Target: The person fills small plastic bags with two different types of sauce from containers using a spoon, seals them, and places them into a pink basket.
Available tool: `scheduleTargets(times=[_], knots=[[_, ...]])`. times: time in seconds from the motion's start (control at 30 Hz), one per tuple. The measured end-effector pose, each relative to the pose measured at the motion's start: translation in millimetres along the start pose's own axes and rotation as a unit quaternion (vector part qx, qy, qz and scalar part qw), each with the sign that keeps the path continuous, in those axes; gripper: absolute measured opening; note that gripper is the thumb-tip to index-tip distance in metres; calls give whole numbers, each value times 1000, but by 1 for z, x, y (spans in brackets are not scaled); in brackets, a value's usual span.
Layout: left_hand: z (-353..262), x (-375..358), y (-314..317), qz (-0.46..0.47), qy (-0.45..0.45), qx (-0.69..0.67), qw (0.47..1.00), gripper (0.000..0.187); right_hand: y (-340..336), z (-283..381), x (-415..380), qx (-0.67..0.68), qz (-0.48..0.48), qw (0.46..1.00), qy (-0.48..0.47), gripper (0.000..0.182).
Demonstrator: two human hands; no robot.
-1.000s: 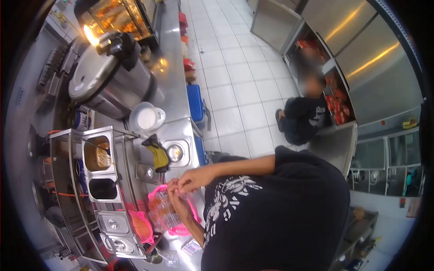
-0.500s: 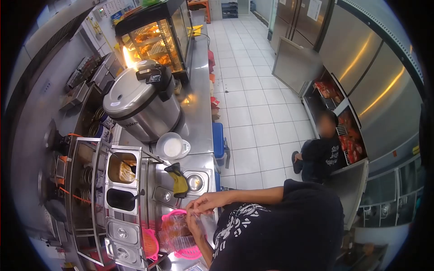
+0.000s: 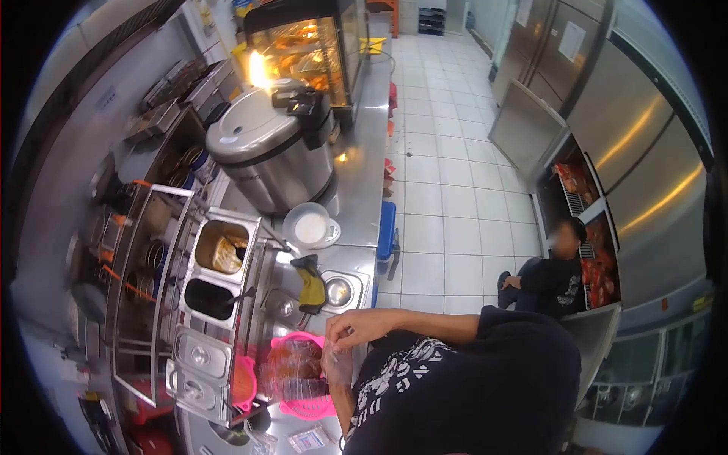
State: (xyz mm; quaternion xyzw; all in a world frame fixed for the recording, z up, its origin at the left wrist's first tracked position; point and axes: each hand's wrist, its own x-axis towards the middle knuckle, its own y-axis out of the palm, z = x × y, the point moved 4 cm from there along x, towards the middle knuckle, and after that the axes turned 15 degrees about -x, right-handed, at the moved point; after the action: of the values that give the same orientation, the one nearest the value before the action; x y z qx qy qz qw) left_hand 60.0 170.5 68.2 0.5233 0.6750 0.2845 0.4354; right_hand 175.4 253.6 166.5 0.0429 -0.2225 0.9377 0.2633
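My right hand (image 3: pixel 356 328) is closed, fingertips pinching thin clear plastic (image 3: pixel 338 362) that looks like a disposable glove. Just below it, the plastic covers my left hand (image 3: pixel 334 370), whose fingers I cannot make out. Both hands are at the counter's edge, beside a pink basket (image 3: pixel 312 409). In that basket lie clear plastic packs (image 3: pixel 296 360) with reddish-brown contents. A yellow and black cloth or mitt (image 3: pixel 311 287) lies just beyond my right hand.
Steel food pans (image 3: pixel 199 353) sit in a rack, with a second pink basket (image 3: pixel 244 381) alongside. Further up the counter are a scale with a bowl (image 3: pixel 311 227), a large cooker (image 3: pixel 273 163) and a lit food warmer (image 3: pixel 299 57). A person (image 3: pixel 550 277) crouches at an opened fridge.
My view has shifted, so the counter sits further right. My right hand has moved a little above my left, and the plastic now lies over the left hand.
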Motion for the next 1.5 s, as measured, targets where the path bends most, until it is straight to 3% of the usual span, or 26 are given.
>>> scheduleTargets(times=[0.03, 0.07, 0.1, 0.13, 0.27, 0.43, 0.57, 0.63, 0.67, 0.7, 0.77, 0.87, 0.93, 1.03, 1.1, 1.2, 1.23, 1.3, 1.37, 1.5], knots=[[-1, 3, 6, 39, -11, -21, 999, 26, -3, 10, -1, 3, 9, 1000, -3, 22], [-3, 4, 5, 34, -3, -24, 999, 26, -4, 15, -4, 64, 66, 992, 82, 22], [-8, 5, 7, 94, 6, -24, 995, 20, -2, 17, -7, 122, 122, 971, 167, 21], [-11, 5, 12, 155, 14, -23, 987, 17, 0, 15, -6, 122, 129, 970, 165, 21], [-21, -2, 14, 98, 14, 3, 995, 18, 13, 10, -5, 108, 215, 958, 155, 21], [-25, -5, 3, 80, -128, 175, 973, 17, 30, 1, -6, 118, 313, 933, 131, 23], [-35, -10, 8, 42, -158, 127, 978, 26, 29, 11, -6, 151, 311, 925, 158, 27], [-37, -21, 9, 153, -200, 178, 951, 38, 28, 8, -3, 135, 316, 921, 184, 29], [-39, -25, 16, 175, -241, 213, 931, 42, 27, 3, -2, 75, 338, 924, 163, 30], [-42, -23, 17, 152, -220, 204, 942, 42, 31, -1, -1, 17, 362, 923, 134, 31], [-27, -27, 23, 281, -274, 364, 845, 40, 37, -1, -2, 34, 392, 910, 131, 32], [-29, -33, 31, 186, -263, 337, 885, 38, 33, 7, 7, -40, 390, 911, 126, 34], [-28, -35, 29, 167, -243, 304, 906, 37, 39, -3, 11, -44, 294, 952, 76, 35], [-28, -34, 27, 151, -208, 281, 925, 35, 36, 1, 24, -131, 331, 930, 92, 33], [-33, -33, 20, 76, -160, 260, 949, 38, 33, 11, 36, -129, 356, 918, 119, 31], [-40, -32, 15, 32, -117, 284, 951, 41, 15, 23, 64, -102, 304, 936, 141, 28], [-45, -32, 14, 15, -96, 299, 949, 42, 6, 20, 76, -96, 275, 948, 129, 26], [-48, -36, 3, -45, -116, 288, 950, 38, -3, -16, 105, -45, 62, 993, 92, 24], [-49, -31, -15, -30, -17, 210, 977, 30, -20, 11, 136, -26, -65, 968, 240, 26], [-66, -32, -17, -37, 19, 138, 990, 32, 0, -25, 181, 4, -151, 965, 216, 28]])
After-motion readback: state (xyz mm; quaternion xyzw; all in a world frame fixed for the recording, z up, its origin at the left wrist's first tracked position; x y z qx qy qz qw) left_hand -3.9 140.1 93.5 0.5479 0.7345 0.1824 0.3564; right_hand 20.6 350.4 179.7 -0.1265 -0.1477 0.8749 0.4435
